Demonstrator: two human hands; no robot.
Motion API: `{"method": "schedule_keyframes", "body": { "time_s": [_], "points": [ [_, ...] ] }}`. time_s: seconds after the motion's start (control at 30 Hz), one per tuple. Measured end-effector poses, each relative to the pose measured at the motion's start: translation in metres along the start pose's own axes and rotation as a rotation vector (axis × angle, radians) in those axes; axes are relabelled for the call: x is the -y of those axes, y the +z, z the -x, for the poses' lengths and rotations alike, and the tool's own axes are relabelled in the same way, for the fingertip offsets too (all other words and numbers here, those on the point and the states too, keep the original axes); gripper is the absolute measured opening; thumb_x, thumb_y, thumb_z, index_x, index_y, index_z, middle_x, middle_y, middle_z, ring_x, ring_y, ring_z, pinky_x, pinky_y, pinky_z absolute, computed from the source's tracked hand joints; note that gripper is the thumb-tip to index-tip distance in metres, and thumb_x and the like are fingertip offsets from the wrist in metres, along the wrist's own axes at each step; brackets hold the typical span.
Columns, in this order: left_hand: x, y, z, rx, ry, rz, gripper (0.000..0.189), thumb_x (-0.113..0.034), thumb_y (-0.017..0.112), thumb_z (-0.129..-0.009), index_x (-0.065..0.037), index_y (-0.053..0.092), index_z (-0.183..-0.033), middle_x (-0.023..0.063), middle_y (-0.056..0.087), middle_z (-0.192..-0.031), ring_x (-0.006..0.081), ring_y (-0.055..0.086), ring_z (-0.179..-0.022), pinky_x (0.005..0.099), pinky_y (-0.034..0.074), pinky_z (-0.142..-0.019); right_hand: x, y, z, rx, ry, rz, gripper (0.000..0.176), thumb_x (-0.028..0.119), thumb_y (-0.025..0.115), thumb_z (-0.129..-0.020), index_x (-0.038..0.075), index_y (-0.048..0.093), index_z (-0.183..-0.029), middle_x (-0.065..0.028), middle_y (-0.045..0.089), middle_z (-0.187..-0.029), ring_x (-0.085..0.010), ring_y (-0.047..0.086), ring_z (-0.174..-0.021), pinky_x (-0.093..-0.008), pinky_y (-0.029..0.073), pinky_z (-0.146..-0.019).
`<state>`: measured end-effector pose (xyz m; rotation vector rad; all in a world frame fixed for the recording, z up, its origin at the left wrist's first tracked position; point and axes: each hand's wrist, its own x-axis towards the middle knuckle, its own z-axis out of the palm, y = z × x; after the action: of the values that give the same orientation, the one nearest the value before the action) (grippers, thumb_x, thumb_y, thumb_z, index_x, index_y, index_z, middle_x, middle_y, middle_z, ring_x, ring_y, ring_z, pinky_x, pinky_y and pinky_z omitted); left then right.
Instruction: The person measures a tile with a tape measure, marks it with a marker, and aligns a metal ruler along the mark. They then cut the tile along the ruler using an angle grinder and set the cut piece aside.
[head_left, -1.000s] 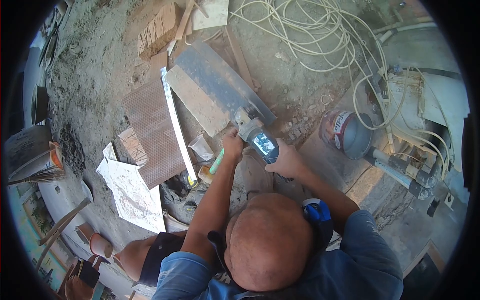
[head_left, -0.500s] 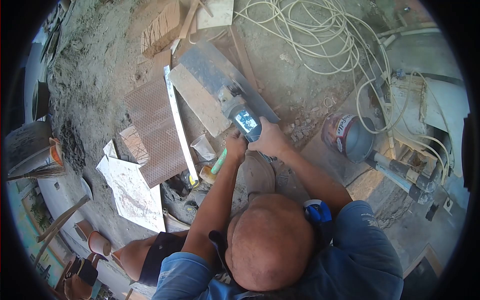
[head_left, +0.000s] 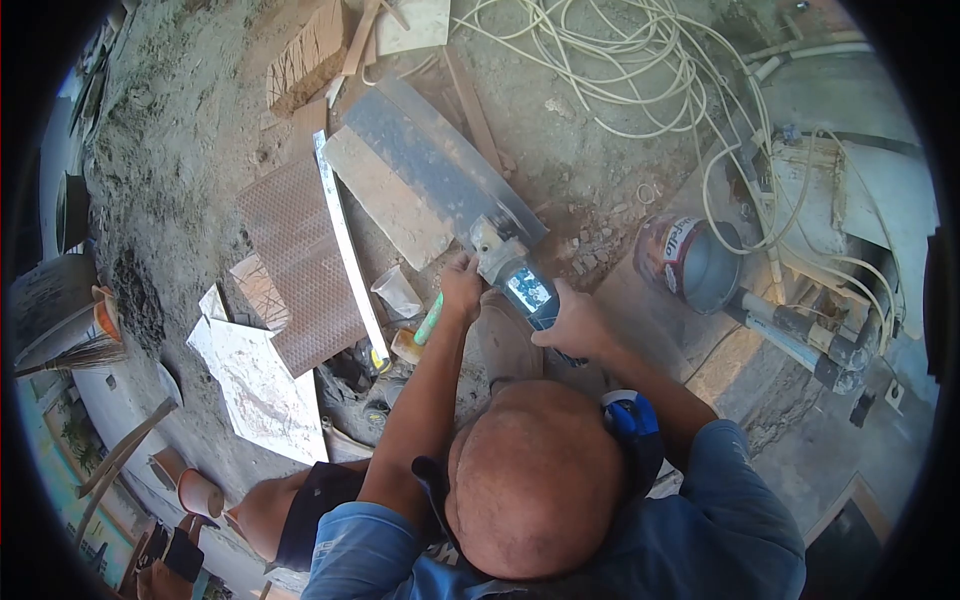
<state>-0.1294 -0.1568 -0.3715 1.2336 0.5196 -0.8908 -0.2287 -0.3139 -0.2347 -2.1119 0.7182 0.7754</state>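
My right hand (head_left: pixel 572 318) is wrapped round the rear body of an angle grinder (head_left: pixel 525 287). Beside the tool's head, my left hand (head_left: pixel 461 287) is closed on what looks like its side handle, mostly hidden by the fingers. The grinder's head rests over the near end of a dusty dark tile (head_left: pixel 420 150), which lies on a pale slab (head_left: pixel 385 190) on the ground. The disc itself cannot be made out. A white plastic cup (head_left: pixel 398 291) and a green-handled tool (head_left: pixel 429 320) lie just left of my left hand.
A straight metal bar (head_left: pixel 345 240) crosses a brown textured sheet (head_left: pixel 300 255); a white broken board (head_left: pixel 262 390) lies nearer. Coiled cable (head_left: pixel 640 70) spreads at the top. A paint bucket (head_left: pixel 690 262) stands at right near pipes (head_left: pixel 800 340). Another person's knee (head_left: pixel 265 515) shows lower left.
The grinder has moved down and to the right along the tile, with my right hand. My left hand has shifted slightly left. More of the dark tile's surface shows.
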Motion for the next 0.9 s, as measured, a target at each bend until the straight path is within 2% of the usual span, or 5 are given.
{"method": "schedule_keyframes", "body": {
  "time_s": [0.17,0.23,0.57,0.73,0.9],
  "points": [
    [0.006,-0.015,-0.009,0.139,0.032,-0.144,0.018,-0.017,0.056,-0.100,-0.004,0.062,-0.091,0.0047,0.066,-0.082,0.0134,0.064,-0.066,0.0283,0.055,-0.062,-0.026,0.003,0.026,0.067,0.084,-0.004,0.081,0.029,0.081,-0.061,-0.007,0.049,-0.126,-0.0273,0.067,-0.104,-0.0401,0.067,-0.099,-0.0428,0.053,-0.087],
    [-0.008,0.001,0.007,0.012,0.002,-0.085,0.019,-0.019,0.057,-0.100,-0.003,0.063,-0.092,0.0054,0.064,-0.080,0.0146,0.062,-0.064,0.0292,0.056,-0.062,-0.028,-0.001,0.036,0.066,0.107,-0.008,0.077,0.027,0.083,-0.061,-0.005,0.051,-0.123,-0.0265,0.068,-0.103,-0.0405,0.067,-0.098,-0.0435,0.053,-0.087],
    [-0.005,0.000,0.004,-0.015,-0.004,-0.075,0.018,-0.017,0.059,-0.099,0.000,0.063,-0.095,0.0078,0.067,-0.087,0.0174,0.066,-0.072,0.0323,0.059,-0.062,-0.022,-0.011,0.040,0.106,0.134,-0.043,0.073,0.025,0.085,-0.061,-0.003,0.052,-0.119,-0.0262,0.068,-0.102,-0.0411,0.067,-0.097,-0.0443,0.053,-0.084],
    [0.006,-0.005,-0.005,0.008,0.044,-0.069,0.018,-0.016,0.056,-0.100,-0.002,0.064,-0.093,0.0059,0.067,-0.084,0.0154,0.065,-0.070,0.0318,0.057,-0.062,-0.010,-0.005,0.005,0.087,0.032,-0.069,0.083,0.026,0.079,-0.060,-0.005,0.047,-0.130,-0.0252,0.068,-0.101,-0.0391,0.068,-0.096,-0.0438,0.054,-0.086],
    [-0.009,0.002,0.005,0.006,0.025,-0.034,0.018,-0.015,0.054,-0.100,-0.002,0.063,-0.093,0.0054,0.066,-0.084,0.0148,0.065,-0.070,0.0329,0.059,-0.065,0.012,0.003,-0.033,-0.068,-0.090,-0.055,0.074,0.027,0.082,-0.059,-0.003,0.053,-0.120,-0.0231,0.068,-0.102,-0.0381,0.067,-0.097,-0.0429,0.052,-0.086]
  ]
}}
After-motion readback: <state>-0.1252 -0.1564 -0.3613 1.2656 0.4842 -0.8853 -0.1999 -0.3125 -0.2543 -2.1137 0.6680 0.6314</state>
